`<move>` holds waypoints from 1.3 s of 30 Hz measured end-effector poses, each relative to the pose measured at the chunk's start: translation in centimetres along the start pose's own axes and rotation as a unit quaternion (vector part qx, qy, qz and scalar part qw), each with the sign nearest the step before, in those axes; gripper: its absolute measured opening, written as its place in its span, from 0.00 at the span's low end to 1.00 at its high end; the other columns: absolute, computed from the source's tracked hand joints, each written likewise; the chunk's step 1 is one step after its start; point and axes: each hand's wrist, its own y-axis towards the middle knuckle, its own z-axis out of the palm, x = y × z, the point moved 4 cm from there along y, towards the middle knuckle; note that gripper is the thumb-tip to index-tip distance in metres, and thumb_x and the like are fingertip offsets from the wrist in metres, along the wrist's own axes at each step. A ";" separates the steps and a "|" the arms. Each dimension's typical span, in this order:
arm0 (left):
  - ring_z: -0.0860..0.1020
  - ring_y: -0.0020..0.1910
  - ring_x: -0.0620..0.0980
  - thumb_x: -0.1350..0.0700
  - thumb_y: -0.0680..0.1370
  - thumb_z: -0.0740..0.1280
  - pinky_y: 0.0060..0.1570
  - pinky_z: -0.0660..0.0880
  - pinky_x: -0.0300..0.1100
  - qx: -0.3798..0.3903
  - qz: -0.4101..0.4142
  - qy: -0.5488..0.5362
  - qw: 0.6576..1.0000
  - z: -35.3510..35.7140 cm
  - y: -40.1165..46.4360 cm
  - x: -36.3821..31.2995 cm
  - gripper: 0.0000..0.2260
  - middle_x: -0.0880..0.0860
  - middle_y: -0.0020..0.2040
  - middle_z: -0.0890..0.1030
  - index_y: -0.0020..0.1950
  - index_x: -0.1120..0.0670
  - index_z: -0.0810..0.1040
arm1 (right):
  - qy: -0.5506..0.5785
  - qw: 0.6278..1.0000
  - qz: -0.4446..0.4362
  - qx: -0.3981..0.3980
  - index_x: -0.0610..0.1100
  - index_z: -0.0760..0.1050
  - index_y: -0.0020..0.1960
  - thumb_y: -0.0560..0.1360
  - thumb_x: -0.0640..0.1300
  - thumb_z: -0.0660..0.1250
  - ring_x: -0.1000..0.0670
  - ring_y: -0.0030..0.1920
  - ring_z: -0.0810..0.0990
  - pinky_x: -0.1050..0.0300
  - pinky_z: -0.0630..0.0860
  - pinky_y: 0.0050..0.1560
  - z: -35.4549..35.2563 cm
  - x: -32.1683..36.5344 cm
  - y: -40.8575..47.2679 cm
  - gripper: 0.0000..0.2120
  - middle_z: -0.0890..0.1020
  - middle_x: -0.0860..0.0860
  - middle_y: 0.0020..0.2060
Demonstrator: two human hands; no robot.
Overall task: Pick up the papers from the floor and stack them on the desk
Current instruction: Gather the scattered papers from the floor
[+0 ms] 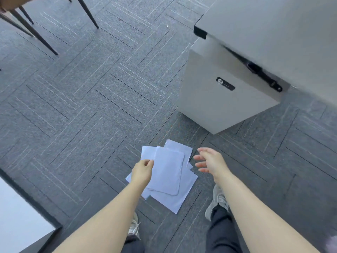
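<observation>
With the left hand [142, 170] curled, seemingly pinching the top sheet's edge, and the right hand [209, 160] spread wide, empty, beside the papers [168, 175] fanned loosely on the floor [91, 106], lower sheets could slide away.

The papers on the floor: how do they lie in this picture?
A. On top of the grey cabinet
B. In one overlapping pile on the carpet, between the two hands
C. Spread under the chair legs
B: the papers overlap in one loose pile on the carpet, with the left hand over their left edge and the right hand open beside them.
</observation>
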 end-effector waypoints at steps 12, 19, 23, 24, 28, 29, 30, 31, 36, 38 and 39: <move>0.76 0.63 0.58 0.47 0.74 0.68 0.60 0.73 0.52 0.035 -0.057 0.053 0.996 4.2 23.8 25.0 0.27 0.57 0.66 0.76 0.69 0.58 0.71 | 0.019 0.982 0.155 -0.108 0.37 0.68 0.68 0.76 0.38 0.63 0.45 0.43 0.72 0.48 0.74 0.43 12.2 -33.1 20.0 0.21 0.75 0.39 0.57; 0.77 0.49 0.59 0.42 0.69 0.69 0.49 0.74 0.48 -0.017 -0.015 0.151 0.988 12.2 37.5 30.9 0.26 0.59 0.58 0.78 0.59 0.60 0.74 | -0.044 0.953 0.177 -0.241 0.34 0.73 0.53 0.72 0.50 0.69 0.40 0.46 0.78 0.46 0.77 0.49 9.6 -45.4 34.0 0.20 0.78 0.41 0.45; 0.74 0.61 0.62 0.40 0.65 0.72 0.57 0.74 0.57 -0.111 -0.003 0.144 0.983 14.0 40.6 32.1 0.35 0.60 0.63 0.74 0.62 0.61 0.70 | -0.032 0.935 0.148 -0.320 0.35 0.75 0.58 0.63 0.56 0.71 0.36 0.54 0.81 0.45 0.78 0.51 11.0 -47.1 38.3 0.32 0.81 0.38 0.55; 0.75 0.61 0.62 0.41 0.65 0.72 0.58 0.74 0.57 -0.121 0.004 0.138 0.983 14.3 40.7 32.2 0.34 0.60 0.62 0.75 0.62 0.61 0.69 | -0.025 0.939 0.130 -0.317 0.37 0.76 0.53 0.61 0.57 0.70 0.37 0.52 0.82 0.48 0.79 0.46 11.8 -47.0 38.9 0.29 0.82 0.40 0.51; 0.72 0.63 0.63 0.40 0.65 0.71 0.60 0.70 0.57 -0.143 0.031 0.208 0.967 13.8 41.0 32.4 0.30 0.60 0.60 0.75 0.59 0.57 0.72 | 0.025 0.958 0.078 -0.274 0.40 0.73 0.45 0.65 0.54 0.70 0.42 0.41 0.79 0.58 0.65 0.30 15.2 -44.7 39.1 0.19 0.80 0.44 0.43; 0.73 0.61 0.63 0.38 0.65 0.71 0.59 0.70 0.58 -0.129 0.040 0.231 0.963 13.8 41.2 32.4 0.29 0.59 0.58 0.74 0.56 0.57 0.74 | 0.030 0.962 0.074 -0.262 0.38 0.75 0.46 0.67 0.53 0.70 0.43 0.41 0.79 0.58 0.64 0.29 15.8 -44.3 39.4 0.18 0.81 0.43 0.44; 0.74 0.59 0.62 0.38 0.65 0.71 0.59 0.71 0.57 -0.109 0.051 0.243 0.963 14.1 41.1 32.3 0.27 0.58 0.57 0.74 0.53 0.56 0.75 | 0.031 0.964 0.074 -0.252 0.37 0.76 0.47 0.67 0.52 0.70 0.42 0.42 0.80 0.58 0.66 0.30 16.3 -43.9 39.5 0.19 0.82 0.43 0.45; 0.76 0.55 0.61 0.37 0.64 0.71 0.57 0.73 0.57 -0.087 0.063 0.238 0.965 14.6 40.9 32.2 0.25 0.57 0.54 0.74 0.49 0.56 0.75 | 0.024 0.966 0.073 -0.249 0.37 0.78 0.49 0.66 0.52 0.69 0.41 0.44 0.81 0.57 0.70 0.34 16.6 -43.5 39.6 0.20 0.83 0.43 0.47; 0.75 0.56 0.60 0.39 0.60 0.70 0.56 0.74 0.54 -0.049 0.097 0.237 0.966 17.2 39.8 31.1 0.23 0.54 0.50 0.79 0.46 0.54 0.78 | -0.045 0.961 0.085 -0.261 0.39 0.77 0.61 0.67 0.49 0.68 0.38 0.61 0.74 0.53 0.69 0.45 17.9 -42.8 39.5 0.24 0.76 0.41 0.63; 0.76 0.58 0.59 0.41 0.60 0.71 0.54 0.75 0.50 -0.036 0.096 0.190 0.976 17.5 39.7 30.7 0.24 0.51 0.50 0.82 0.51 0.51 0.78 | -0.036 0.960 0.072 -0.269 0.40 0.76 0.61 0.68 0.48 0.67 0.38 0.58 0.76 0.52 0.72 0.44 18.0 -42.9 39.1 0.23 0.76 0.41 0.62; 0.77 0.58 0.58 0.43 0.61 0.72 0.53 0.75 0.48 -0.027 0.096 0.164 0.981 17.5 39.9 30.6 0.24 0.50 0.51 0.83 0.53 0.50 0.77 | -0.014 0.959 0.065 -0.275 0.40 0.75 0.60 0.67 0.47 0.67 0.38 0.54 0.78 0.51 0.74 0.44 17.9 -43.1 38.8 0.22 0.77 0.42 0.59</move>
